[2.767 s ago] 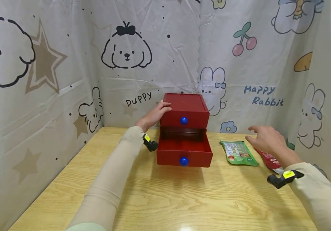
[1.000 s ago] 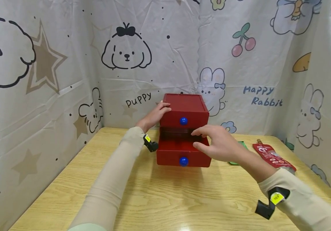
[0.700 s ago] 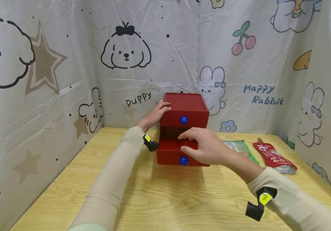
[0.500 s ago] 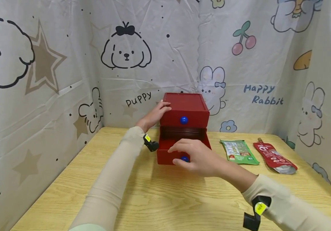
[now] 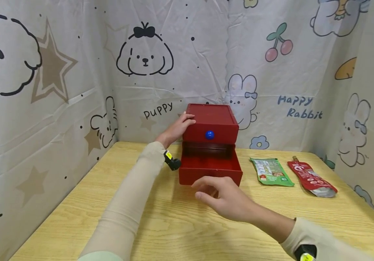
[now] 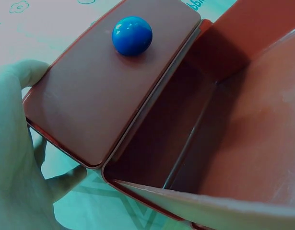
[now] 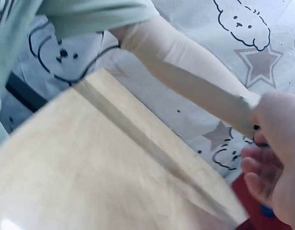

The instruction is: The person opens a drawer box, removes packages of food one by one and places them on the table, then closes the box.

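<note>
A red two-drawer cabinet [image 5: 211, 114] stands at the back of the table; its upper drawer with a blue knob [image 5: 210, 135] is closed. The lower drawer [image 5: 208, 162] is pulled out, nothing visible inside it. My left hand [image 5: 176, 129] grips the cabinet's upper left side, its fingers over the top edge; the left wrist view shows digits on both sides of that edge. My right hand [image 5: 227, 198], fingers loosely bent and holding nothing, is in front of the lower drawer. It hides that drawer's knob in the head view; part of the blue knob [image 7: 266, 211] shows in the right wrist view.
A green flat packet [image 5: 272, 172] lies on the wooden table [image 5: 161, 232] right of the cabinet. Beside it lies a red spouted pouch [image 5: 311, 178]. Patterned curtains [image 5: 200, 54] close off the back and both sides.
My right hand has moved left from above the pouches, across the pulled-out drawer, then down and back to in front of it. My left hand, the drawers and both packets stay in place.
</note>
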### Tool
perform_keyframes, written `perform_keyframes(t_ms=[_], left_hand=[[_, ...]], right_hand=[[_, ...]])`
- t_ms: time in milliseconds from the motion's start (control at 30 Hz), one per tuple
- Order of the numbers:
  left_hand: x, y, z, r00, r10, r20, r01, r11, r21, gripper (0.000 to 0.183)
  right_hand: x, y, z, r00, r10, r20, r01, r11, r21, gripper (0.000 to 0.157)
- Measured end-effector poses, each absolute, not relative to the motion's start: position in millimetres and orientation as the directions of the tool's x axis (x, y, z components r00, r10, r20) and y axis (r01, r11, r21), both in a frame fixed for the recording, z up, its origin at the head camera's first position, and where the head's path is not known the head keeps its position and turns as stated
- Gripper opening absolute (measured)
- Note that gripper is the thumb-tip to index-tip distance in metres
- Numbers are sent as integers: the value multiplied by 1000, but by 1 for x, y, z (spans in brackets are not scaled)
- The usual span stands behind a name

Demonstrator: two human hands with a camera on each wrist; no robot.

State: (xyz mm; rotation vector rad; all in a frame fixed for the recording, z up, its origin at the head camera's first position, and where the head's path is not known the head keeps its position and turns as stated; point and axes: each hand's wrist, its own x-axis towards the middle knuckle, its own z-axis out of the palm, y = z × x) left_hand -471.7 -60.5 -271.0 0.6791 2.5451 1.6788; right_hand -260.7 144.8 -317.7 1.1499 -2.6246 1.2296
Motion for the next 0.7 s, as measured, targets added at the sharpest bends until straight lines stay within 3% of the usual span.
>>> perform_keyframes(t_ms=[100,200,267,400,700], left_hand=[[-472,-60,-271,-905,365,220,346,328,879,55],[-472,-60,-272,-904,368,216,343,325,881,54],[-472,-60,-272,-903,371,215,344,328,880,54],[-472,-60,-271,-901,373,223,353,329,876,53],[-471,-61,-271,-907,362,217,344,336,877,54]], right_hand=[[-257,144,-323,-862,-502,74,-289,365,-885,28],[-258,144,-331,-903,-411,-128,22,254,-967,42],[-260,144,-338,-905,-369,-211,144,202,-969,48],[-266,143,-347,-900,-335,-278,248,130,-960,55],[-271,137,-352,-909,-260,-327,333,21,-943,60]])
